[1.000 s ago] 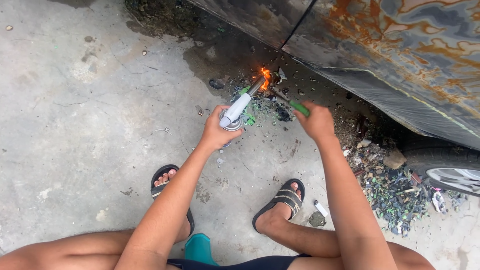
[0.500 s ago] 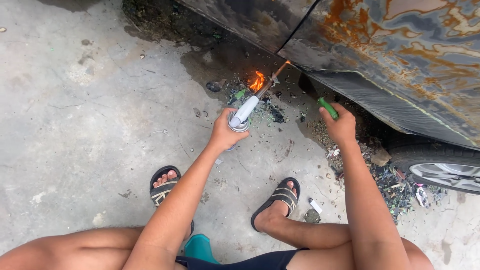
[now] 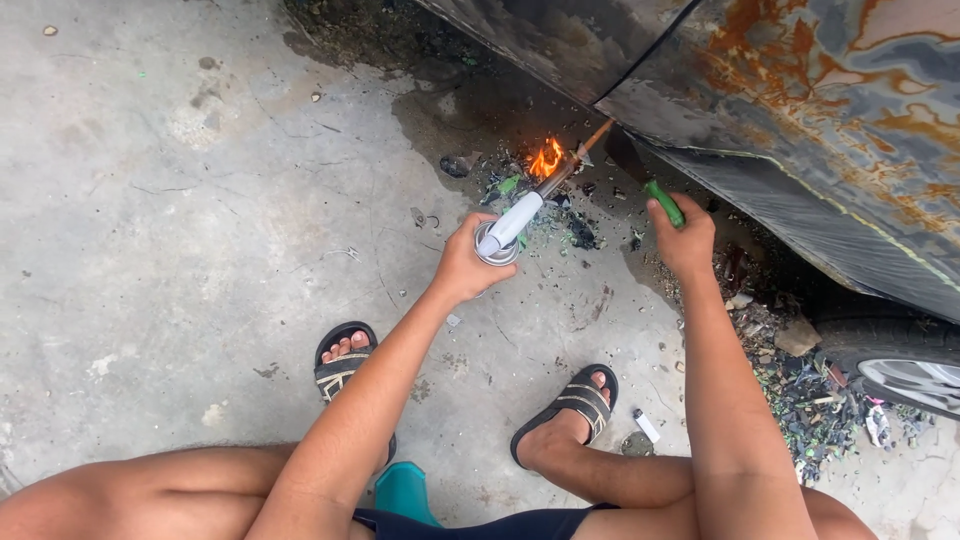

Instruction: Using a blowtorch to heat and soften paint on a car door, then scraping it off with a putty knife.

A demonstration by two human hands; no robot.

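While aflame, left fingers (image 3: 470, 262) around torch (image 3: 512, 225), right fingers (image 3: 683, 228) around green-handled tool (image 3: 662, 202).

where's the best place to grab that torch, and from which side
Probably by the round canister at its rear end, coming from behind, the end toward the person. The left hand already wraps it there. The white neck and thin metal tube run forward to the flame, so the front looks hot, and the canister is its widest part.

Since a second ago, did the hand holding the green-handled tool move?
Yes. The right hand with the green-handled tool moved away from the small orange flame, toward the rusty car body.
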